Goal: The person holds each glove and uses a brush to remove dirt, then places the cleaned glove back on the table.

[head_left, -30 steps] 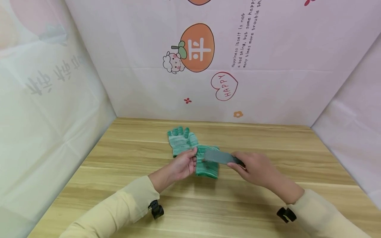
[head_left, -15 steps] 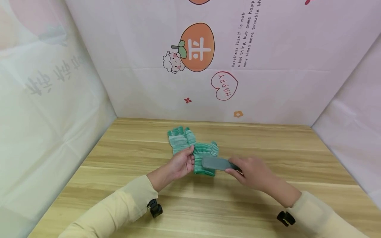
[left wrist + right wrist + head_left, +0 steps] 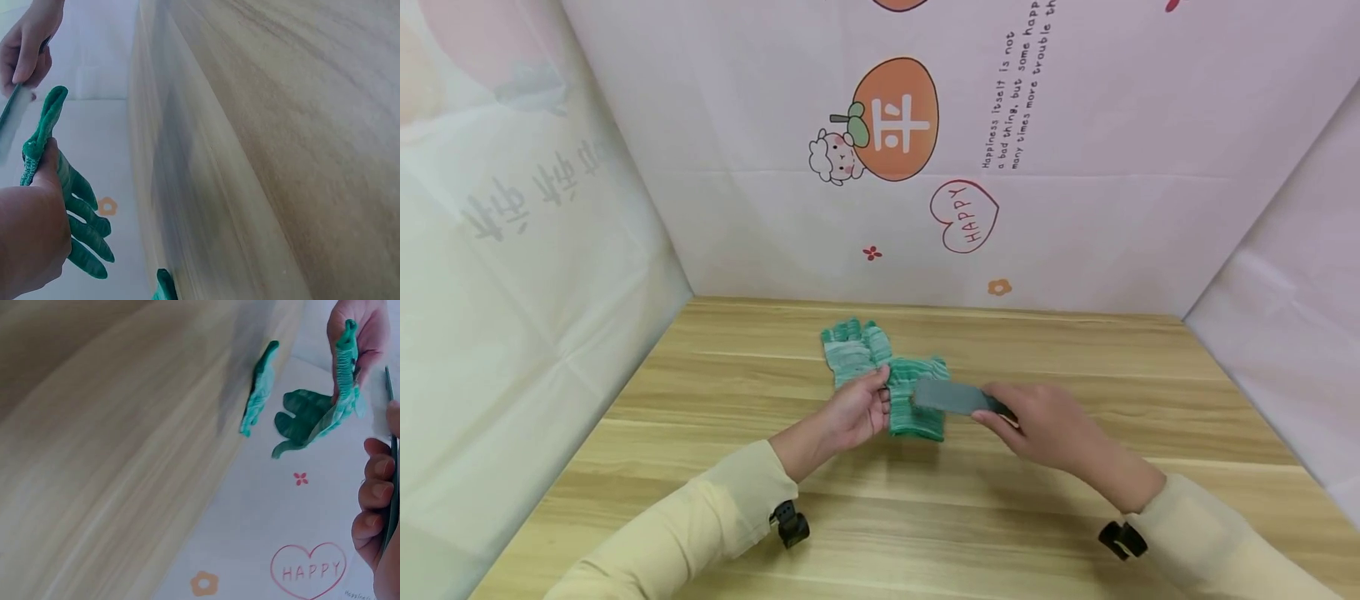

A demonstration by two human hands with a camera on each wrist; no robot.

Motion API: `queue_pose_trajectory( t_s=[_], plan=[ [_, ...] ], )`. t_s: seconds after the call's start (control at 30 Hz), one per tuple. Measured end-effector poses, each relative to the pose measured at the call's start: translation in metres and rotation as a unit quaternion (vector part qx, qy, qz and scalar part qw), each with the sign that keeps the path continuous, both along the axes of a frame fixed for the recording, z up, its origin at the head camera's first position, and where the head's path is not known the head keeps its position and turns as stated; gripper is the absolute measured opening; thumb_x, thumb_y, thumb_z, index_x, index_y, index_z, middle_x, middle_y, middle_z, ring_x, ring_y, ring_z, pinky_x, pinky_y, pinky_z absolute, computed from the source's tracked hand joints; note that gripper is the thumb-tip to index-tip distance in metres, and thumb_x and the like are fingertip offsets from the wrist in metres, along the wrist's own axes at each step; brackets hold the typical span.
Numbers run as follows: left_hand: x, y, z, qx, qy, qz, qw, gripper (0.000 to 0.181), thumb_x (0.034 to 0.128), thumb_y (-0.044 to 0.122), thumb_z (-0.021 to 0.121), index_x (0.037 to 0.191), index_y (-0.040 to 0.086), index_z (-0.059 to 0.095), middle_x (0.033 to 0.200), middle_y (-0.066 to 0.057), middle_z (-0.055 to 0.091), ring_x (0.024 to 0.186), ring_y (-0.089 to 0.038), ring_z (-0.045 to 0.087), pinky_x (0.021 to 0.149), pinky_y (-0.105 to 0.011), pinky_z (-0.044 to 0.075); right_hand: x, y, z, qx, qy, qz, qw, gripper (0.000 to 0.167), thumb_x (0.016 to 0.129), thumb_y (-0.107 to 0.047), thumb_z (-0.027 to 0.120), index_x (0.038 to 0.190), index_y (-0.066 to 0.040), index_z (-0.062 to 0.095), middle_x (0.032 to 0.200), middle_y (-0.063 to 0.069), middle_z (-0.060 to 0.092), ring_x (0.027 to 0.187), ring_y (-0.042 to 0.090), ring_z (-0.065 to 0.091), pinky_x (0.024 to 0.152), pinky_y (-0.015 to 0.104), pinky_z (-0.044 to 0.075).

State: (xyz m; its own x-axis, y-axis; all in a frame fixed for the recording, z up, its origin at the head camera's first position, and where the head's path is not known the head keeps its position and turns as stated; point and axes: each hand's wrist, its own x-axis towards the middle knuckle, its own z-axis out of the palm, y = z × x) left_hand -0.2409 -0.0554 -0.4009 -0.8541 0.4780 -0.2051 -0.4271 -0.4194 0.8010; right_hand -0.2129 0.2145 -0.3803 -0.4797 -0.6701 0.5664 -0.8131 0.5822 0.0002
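In the head view my left hand point(image 3: 853, 412) pinches a green striped knit glove point(image 3: 917, 417) by its side, thumb on top. The glove is held above the table, cuff toward me; its fingers hang down in the left wrist view. My right hand point(image 3: 1048, 425) grips the handle of a flat grey-green brush point(image 3: 951, 397), whose head lies over the cuff. A pale, blurred bristle side of the brush point(image 3: 15, 122) shows in the left wrist view; whether it touches the cuff I cannot tell. Behind my left hand, a matching glove point(image 3: 852, 352) lies on the table, partly covered.
The wood-grain table point(image 3: 700, 467) meets a printed white cloth point(image 3: 760, 233) at the back. Pale cloth walls point(image 3: 550, 333) stand at left and right. A black band point(image 3: 790, 523) with a small device sits at each wrist.
The brush went down along the cuff toward me, then back up. The held glove shifted slightly left, and more of its upper part came into view. The glove on the table stayed put.
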Motion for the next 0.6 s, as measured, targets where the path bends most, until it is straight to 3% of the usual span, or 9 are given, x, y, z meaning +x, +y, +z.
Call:
queue_pose_trajectory(
  t_s=[0.17,0.27,0.4,0.47,0.6],
  plan=[
    [0.003,0.004,-0.001,-0.002,-0.004,-0.016,0.9999,0.018,0.1087,0.027,0.029,0.099,0.013,0.035,0.072,0.004,0.042,0.06,-0.008,0.035,0.057,-0.021,0.031,-0.004,-0.012,-0.001,0.011,0.027,-0.019,0.9994,0.036,0.099,-0.046,0.052,0.087,-0.012,0.056,0.061,-0.016,0.034,0.048,-0.003,0.027,0.042,0.017,0.02],
    [0.003,0.004,-0.002,-0.009,-0.003,-0.008,0.9999,0.015,0.1088,0.027,0.028,0.109,0.013,0.034,0.071,0.004,0.039,0.06,-0.008,0.031,0.056,-0.021,0.027,-0.006,-0.013,-0.006,0.009,0.033,-0.015,0.9993,0.04,0.1,-0.048,0.048,0.085,-0.012,0.056,0.06,-0.016,0.034,0.048,-0.004,0.026,0.042,0.017,0.019],
    [0.003,0.001,-0.002,-0.018,-0.004,0.016,0.9997,0.016,0.1088,0.027,0.029,0.102,0.013,0.034,0.07,0.004,0.032,0.059,-0.009,0.026,0.056,-0.023,0.022,-0.004,-0.008,-0.01,-0.002,0.025,-0.011,0.9996,0.038,0.1,-0.046,0.05,0.086,-0.011,0.055,0.061,-0.015,0.036,0.049,-0.004,0.027,0.043,0.016,0.021],
    [0.002,0.0,-0.002,-0.017,-0.002,0.019,0.9997,0.02,0.1088,0.027,0.029,0.095,0.013,0.033,0.069,0.004,0.032,0.059,-0.009,0.026,0.056,-0.023,0.022,-0.002,-0.005,-0.01,0.0,0.023,-0.013,0.9997,0.038,0.1,-0.046,0.05,0.087,-0.01,0.057,0.061,-0.015,0.038,0.049,-0.004,0.028,0.043,0.015,0.022],
    [0.002,-0.002,-0.001,-0.019,-0.005,0.021,0.9996,0.02,0.1088,0.026,0.029,0.094,0.014,0.033,0.069,0.004,0.033,0.058,-0.009,0.027,0.056,-0.023,0.024,0.0,-0.001,-0.012,0.004,0.029,-0.014,0.9995,0.04,0.101,-0.047,0.048,0.089,-0.01,0.058,0.061,-0.015,0.039,0.049,-0.005,0.027,0.042,0.014,0.021]
  ],
)
